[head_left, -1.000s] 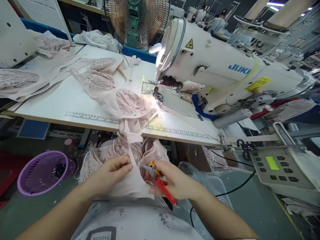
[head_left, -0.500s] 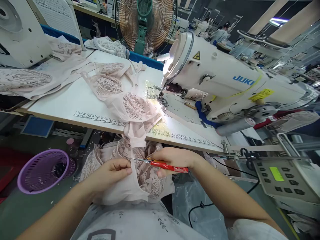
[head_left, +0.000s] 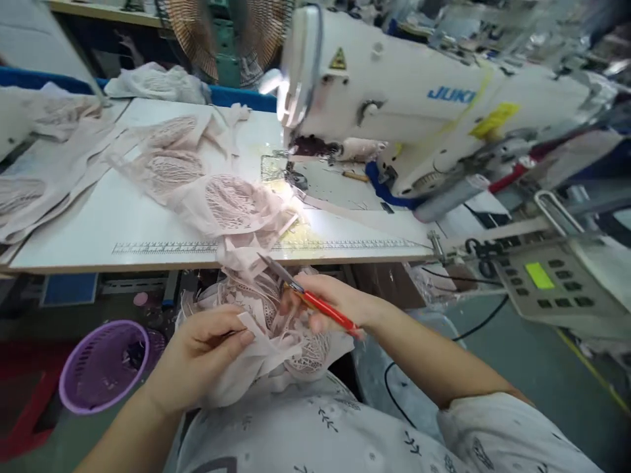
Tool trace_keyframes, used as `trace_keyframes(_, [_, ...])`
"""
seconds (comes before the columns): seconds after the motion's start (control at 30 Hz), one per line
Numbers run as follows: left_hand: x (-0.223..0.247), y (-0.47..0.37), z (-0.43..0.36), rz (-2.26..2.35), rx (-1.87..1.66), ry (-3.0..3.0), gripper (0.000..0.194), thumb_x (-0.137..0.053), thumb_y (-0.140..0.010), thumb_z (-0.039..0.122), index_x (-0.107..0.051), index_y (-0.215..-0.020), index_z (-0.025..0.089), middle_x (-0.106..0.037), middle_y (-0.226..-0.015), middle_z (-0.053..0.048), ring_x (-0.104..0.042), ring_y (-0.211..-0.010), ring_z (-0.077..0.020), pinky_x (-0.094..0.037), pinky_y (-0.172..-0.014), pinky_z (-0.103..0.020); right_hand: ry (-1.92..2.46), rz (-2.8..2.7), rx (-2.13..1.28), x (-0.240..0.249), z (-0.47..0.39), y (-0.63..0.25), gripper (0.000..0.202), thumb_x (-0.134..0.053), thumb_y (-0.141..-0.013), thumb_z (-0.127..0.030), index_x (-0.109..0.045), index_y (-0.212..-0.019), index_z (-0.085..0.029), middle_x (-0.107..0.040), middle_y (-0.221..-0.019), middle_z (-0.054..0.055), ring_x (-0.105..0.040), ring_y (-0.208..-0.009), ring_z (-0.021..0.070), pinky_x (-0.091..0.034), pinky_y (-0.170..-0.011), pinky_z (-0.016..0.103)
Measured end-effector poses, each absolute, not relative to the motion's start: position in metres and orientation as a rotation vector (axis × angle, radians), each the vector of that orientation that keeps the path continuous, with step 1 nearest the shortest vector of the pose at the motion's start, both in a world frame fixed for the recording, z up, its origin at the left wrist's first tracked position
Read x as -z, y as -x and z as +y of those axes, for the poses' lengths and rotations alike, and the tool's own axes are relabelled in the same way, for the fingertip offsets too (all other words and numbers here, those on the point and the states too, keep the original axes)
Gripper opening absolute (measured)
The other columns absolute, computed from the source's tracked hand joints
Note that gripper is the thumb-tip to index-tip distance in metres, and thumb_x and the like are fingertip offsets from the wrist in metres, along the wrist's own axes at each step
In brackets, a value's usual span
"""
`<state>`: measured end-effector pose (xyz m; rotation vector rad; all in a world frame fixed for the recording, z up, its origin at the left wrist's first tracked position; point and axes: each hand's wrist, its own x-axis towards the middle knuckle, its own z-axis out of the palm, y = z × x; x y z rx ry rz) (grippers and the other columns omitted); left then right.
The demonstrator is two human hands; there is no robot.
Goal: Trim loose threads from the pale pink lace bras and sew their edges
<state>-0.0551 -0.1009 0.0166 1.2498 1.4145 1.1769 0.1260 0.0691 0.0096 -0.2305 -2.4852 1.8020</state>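
My left hand pinches the end of a pale pink fabric strap above my lap. In my right hand are scissors with red handles, their blades pointing up and left toward the table edge. Pink lace garments lie bunched on my lap beneath both hands. More joined lace pieces run across the white table up to the lit needle area of the sewing machine, and a part of them hangs over the front edge.
A purple basket stands on the floor at the left. The control panel juts out at the right. Behind the table is a fan. A ruler strip runs along the table's front edge.
The strap end in my left hand is now separate from the piece hanging off the table. The scissors have tilted upward and moved away from the strap. The camera view has shifted.
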Motion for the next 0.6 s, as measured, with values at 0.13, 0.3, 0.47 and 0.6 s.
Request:
trace_keyframes(0.13, [-0.025,0.042,-0.089,1.508,-1.338,-1.411,0.017,-0.060,-0.081,0.015,-0.072,-0.076,0.026,-0.068,-0.084,-0.002,-0.063,-0.077,-0.0157,-0.050,-0.069,-0.023,0.210,-2.183,-1.871,0.003,0.047,-0.139,0.049,-0.069,-0.068,-0.059,-0.040,-0.074,-0.021,-0.054,-0.075,0.001,-0.053,-0.071,0.0150,-0.046,-0.069,0.030])
trace_keyframes(0.3, [-0.018,0.039,-0.071,1.449,-1.128,-1.519,0.014,-0.060,-0.082,0.017,-0.072,-0.078,0.022,-0.069,-0.088,-0.005,-0.064,-0.083,-0.0190,-0.051,-0.075,-0.027,0.618,-2.129,-1.609,0.012,0.030,-0.165,0.031,-0.062,-0.077,-0.040,-0.039,-0.071,-0.020,-0.047,-0.071,-0.001,-0.043,-0.063,0.0122,-0.038,-0.057,0.025])
trace_keyframes(0.47, [-0.027,0.033,-0.060,1.434,-0.906,-1.551,0.019,-0.055,-0.085,0.021,-0.070,-0.072,0.021,-0.068,-0.075,-0.003,-0.064,-0.072,-0.0166,-0.050,-0.066,-0.024,0.663,-2.174,-1.519,0.009,0.030,-0.184,0.024,-0.059,-0.077,-0.033,-0.041,-0.071,-0.018,-0.042,-0.068,-0.002,-0.036,-0.061,0.0103,-0.034,-0.055,0.024])
trace_keyframes(0.6, [-0.034,0.024,-0.064,1.725,-0.957,-1.580,0.016,-0.057,-0.083,0.024,-0.070,-0.073,0.026,-0.069,-0.078,0.000,-0.064,-0.073,-0.0164,-0.051,-0.067,-0.024,0.692,-2.023,-1.704,0.010,0.033,-0.186,0.036,-0.068,-0.071,-0.042,-0.041,-0.073,-0.019,-0.049,-0.075,0.000,-0.043,-0.065,0.0117,-0.039,-0.058,0.025])
